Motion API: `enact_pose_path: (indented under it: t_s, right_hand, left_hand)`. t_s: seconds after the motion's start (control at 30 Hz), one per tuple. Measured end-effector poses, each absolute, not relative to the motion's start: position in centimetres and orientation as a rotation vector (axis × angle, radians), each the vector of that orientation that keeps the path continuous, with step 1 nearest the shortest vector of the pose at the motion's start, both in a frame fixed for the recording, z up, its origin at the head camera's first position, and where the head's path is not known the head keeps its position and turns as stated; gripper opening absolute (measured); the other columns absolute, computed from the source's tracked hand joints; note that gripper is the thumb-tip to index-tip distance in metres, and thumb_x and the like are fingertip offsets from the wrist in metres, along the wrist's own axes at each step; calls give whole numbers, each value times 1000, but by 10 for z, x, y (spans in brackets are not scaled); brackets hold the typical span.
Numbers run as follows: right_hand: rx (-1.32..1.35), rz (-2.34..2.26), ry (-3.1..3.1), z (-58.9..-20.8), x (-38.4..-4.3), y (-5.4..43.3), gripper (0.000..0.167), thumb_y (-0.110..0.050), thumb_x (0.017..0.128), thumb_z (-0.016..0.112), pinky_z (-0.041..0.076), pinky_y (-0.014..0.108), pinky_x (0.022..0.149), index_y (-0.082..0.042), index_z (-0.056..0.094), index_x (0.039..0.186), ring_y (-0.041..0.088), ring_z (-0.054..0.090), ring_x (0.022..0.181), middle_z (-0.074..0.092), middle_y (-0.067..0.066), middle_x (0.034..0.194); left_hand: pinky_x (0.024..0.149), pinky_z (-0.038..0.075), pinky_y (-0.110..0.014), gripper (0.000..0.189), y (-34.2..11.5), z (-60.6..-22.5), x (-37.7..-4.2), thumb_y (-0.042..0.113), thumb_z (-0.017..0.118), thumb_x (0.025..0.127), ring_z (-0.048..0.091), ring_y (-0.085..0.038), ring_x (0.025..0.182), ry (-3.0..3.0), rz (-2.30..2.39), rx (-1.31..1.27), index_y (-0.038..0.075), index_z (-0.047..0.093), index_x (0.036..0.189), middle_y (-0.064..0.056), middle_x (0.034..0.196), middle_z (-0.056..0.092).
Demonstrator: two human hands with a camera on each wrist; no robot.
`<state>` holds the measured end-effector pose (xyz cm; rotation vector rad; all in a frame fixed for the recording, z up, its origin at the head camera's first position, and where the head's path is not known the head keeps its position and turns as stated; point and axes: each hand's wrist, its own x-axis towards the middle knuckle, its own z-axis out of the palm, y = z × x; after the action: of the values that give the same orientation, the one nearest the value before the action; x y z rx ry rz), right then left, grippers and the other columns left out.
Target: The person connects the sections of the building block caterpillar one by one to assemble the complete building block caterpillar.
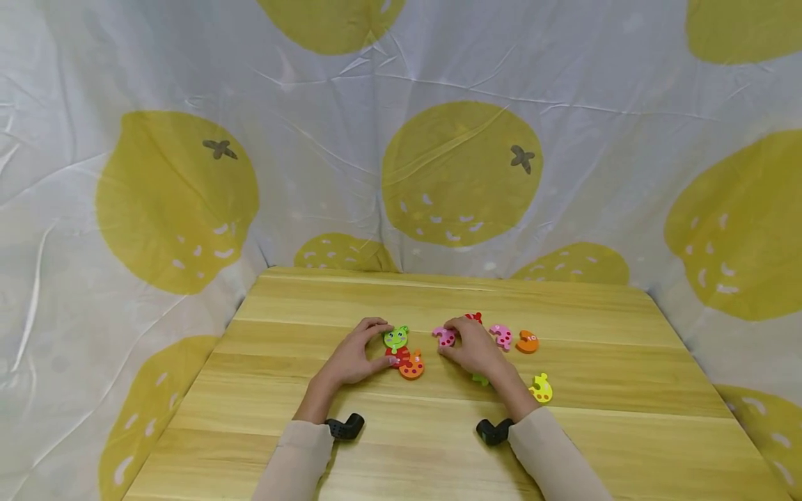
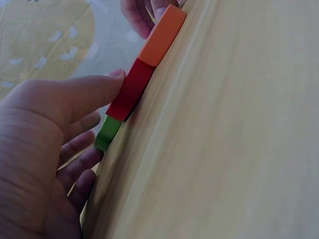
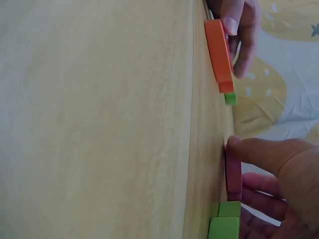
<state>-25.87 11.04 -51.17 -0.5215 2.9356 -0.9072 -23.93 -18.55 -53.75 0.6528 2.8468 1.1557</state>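
A green smiling caterpillar-head puzzle piece [image 1: 396,338], a red puzzle piece [image 2: 131,89] and an orange dotted puzzle piece [image 1: 411,367] lie joined on the wooden table. My left hand [image 1: 352,356] holds this group from the left, its thumb against the red piece and its fingers around the green head. To the right, my right hand [image 1: 477,349] pinches a pink dotted puzzle piece [image 1: 444,337] between thumb and fingers, low at the tabletop. A short gap separates the pink piece from the orange one. The right hand partly hides a green piece [image 3: 224,228].
Past the right hand lie a red piece [image 1: 475,317], another pink piece [image 1: 502,337] and an orange piece marked 10 [image 1: 528,342]. A yellow piece [image 1: 541,388] sits beside the right forearm. A lemon-print curtain [image 1: 338,174] borders the table [image 1: 413,445] at the back and sides.
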Motion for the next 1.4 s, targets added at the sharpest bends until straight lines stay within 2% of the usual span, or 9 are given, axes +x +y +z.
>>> enact_pose_path:
  t_s: [0.13,0.4,0.7,1.0,1.2,1.4]
  right_hand:
    - [-529,-934,2929,-512,-258,111,49,-29,88,84,51,47,106,-8,69,130,27,63,121,69,10,129]
    - [-592,-1006,2868,-509,-254,106,47,-28,87,84,48,47,111,-12,69,129,26,61,125,68,6,132]
    - [-702,-1069,2790,-502,-247,97,44,-24,88,83,52,44,104,-15,69,129,20,62,116,68,0,128]
    - [-787,-1036,2734,-508,-242,89,45,-28,90,81,51,42,105,-16,67,131,17,62,115,67,-2,130]
    - [-820,-1024,2719,-509,-242,87,44,-28,92,80,52,44,106,-13,67,132,19,62,119,66,2,132]
    - [-827,-1028,2695,-507,-241,88,43,-25,92,80,54,41,100,-14,67,132,15,62,110,67,0,128]
  left_hand:
    - [119,40,-50,59,-186,-537,-240,35,77,91,49,-28,139,2847,1157,649,16,59,144,-3,149,47]
    - [119,39,-50,64,-185,-537,-241,45,79,89,50,-28,138,2853,1157,629,16,60,143,-2,145,48]
    - [118,40,-53,61,-186,-538,-241,41,78,90,50,-28,140,2855,1136,659,19,60,144,0,148,49]
    - [125,29,-53,62,-187,-539,-240,37,74,94,33,-25,154,2820,1099,642,21,54,151,6,162,42]
    - [125,28,-55,63,-187,-538,-239,39,73,95,32,-26,155,2817,1097,651,20,53,152,6,162,42]
    - [125,29,-54,64,-187,-537,-239,40,73,95,33,-27,154,2815,1103,647,19,53,152,5,162,42]
